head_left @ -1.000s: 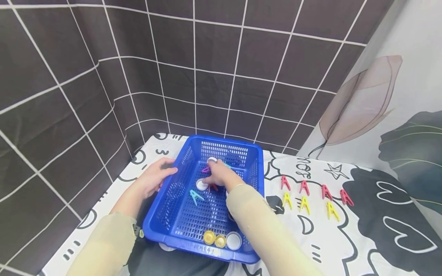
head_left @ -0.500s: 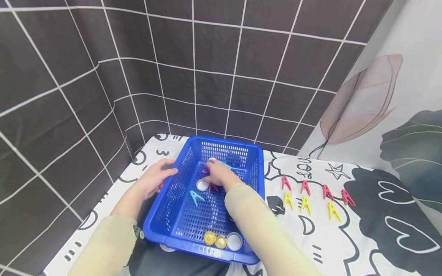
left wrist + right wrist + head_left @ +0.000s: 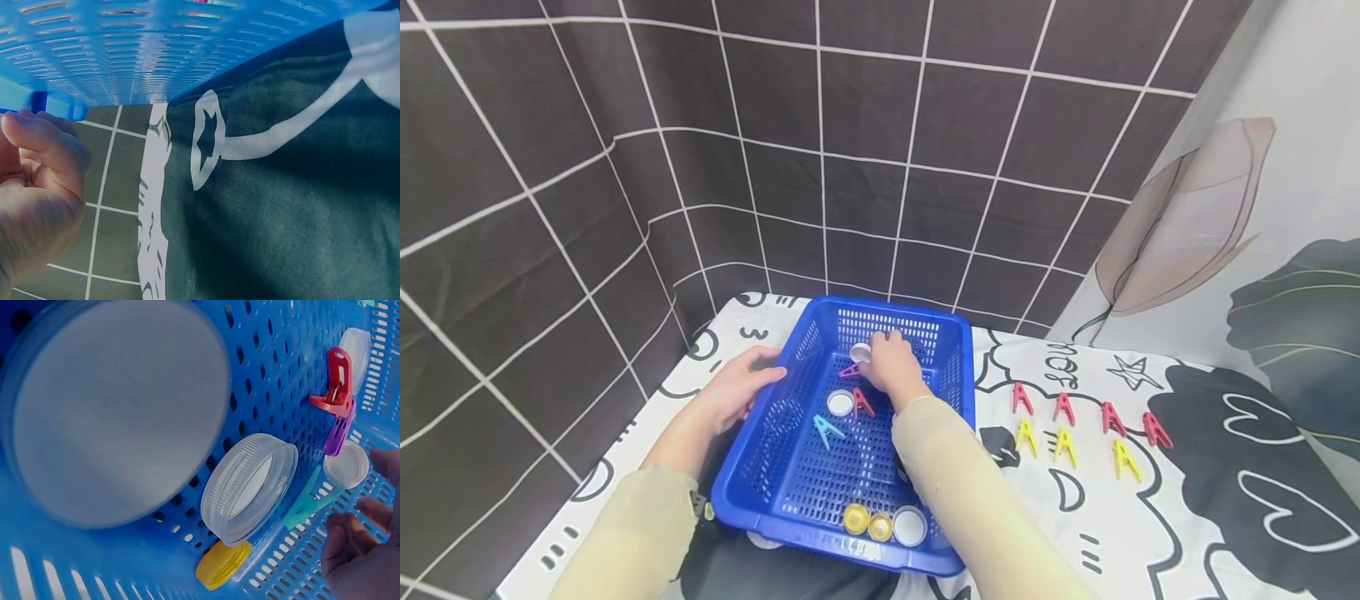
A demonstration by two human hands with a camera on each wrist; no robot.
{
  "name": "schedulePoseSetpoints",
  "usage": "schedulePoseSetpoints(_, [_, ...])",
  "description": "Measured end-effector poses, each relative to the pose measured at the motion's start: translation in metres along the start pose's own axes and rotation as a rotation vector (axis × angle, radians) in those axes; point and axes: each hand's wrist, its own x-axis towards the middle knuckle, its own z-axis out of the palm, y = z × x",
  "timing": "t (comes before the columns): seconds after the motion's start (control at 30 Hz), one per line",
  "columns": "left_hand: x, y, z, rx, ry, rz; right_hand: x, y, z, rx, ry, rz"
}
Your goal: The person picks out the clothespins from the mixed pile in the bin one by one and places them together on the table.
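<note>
In the head view, my left hand (image 3: 741, 387) is at the left rim of a blue plastic basket (image 3: 760, 529), its thumb touching the rim. The left wrist view shows its fingers (image 3: 56, 147) loosely bent beside the basket. My right hand (image 3: 895, 367) reaches inside, near the back. In the right wrist view its fingers (image 3: 378, 509) are apart, close to a teal clothespin (image 3: 306, 503) and a white cap (image 3: 347, 465); nothing shows between them. A purple clothespin (image 3: 848, 372), a red clothespin (image 3: 862, 402), a white lid (image 3: 840, 403) and another teal clothespin (image 3: 826, 431) lie nearby.
Two yellow caps (image 3: 868, 522) and a white lid (image 3: 910, 526) lie at the basket's near end. Right of the basket, red clothespins (image 3: 1063, 408) and yellow clothespins (image 3: 1064, 447) form two rows on the patterned cloth (image 3: 1060, 533). A dark tiled-pattern wall (image 3: 865, 192) stands behind.
My right hand has moved back and right inside the basket, uncovering the white cap, the purple clothespin and the red clothespin. My left hand stays at the rim.
</note>
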Motion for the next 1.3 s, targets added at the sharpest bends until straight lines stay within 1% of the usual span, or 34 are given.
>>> schedulePoseSetpoints(0.13, [-0.0003, 0.0006, -0.0005, -0.01, -0.003, 0.003, 0.0015, 0.0008, 0.0008, -0.011, 0.007, 0.022])
schedulePoseSetpoints(0.23, [-0.0004, 0.0007, -0.0003, -0.018, -0.001, 0.0, 0.0022, 0.0014, 0.002, -0.023, -0.016, 0.051])
schedulePoseSetpoints(0.37, [-0.0002, 0.0001, 0.0003, -0.018, -0.001, -0.001, 0.0017, 0.0021, 0.0025, -0.037, -0.056, 0.066])
schedulePoseSetpoints(0.57, [0.0001, -0.0001, 0.001, -0.011, 0.004, 0.003, -0.002, 0.0015, -0.0002, -0.057, -0.125, 0.046])
schedulePoseSetpoints(0.77, [0.0003, -0.0005, 0.0005, -0.004, 0.007, 0.0, -0.0034, -0.0004, -0.0023, -0.067, -0.206, -0.002])
schedulePoseSetpoints(1.03, [0.0, -0.0007, -0.0002, -0.004, 0.011, -0.001, 0.0016, -0.0006, 0.0009, -0.154, -0.201, -0.056])
schedulePoseSetpoints(1.17, [-0.0007, 0.0002, 0.0006, -0.005, 0.012, -0.001, 0.0037, 0.001, 0.0047, -0.195, -0.184, -0.086])
schedulePoseSetpoints(1.3, [-0.0012, 0.0006, 0.0013, -0.009, 0.011, 0.001, 0.0044, 0.0015, 0.0071, -0.193, -0.174, -0.119])
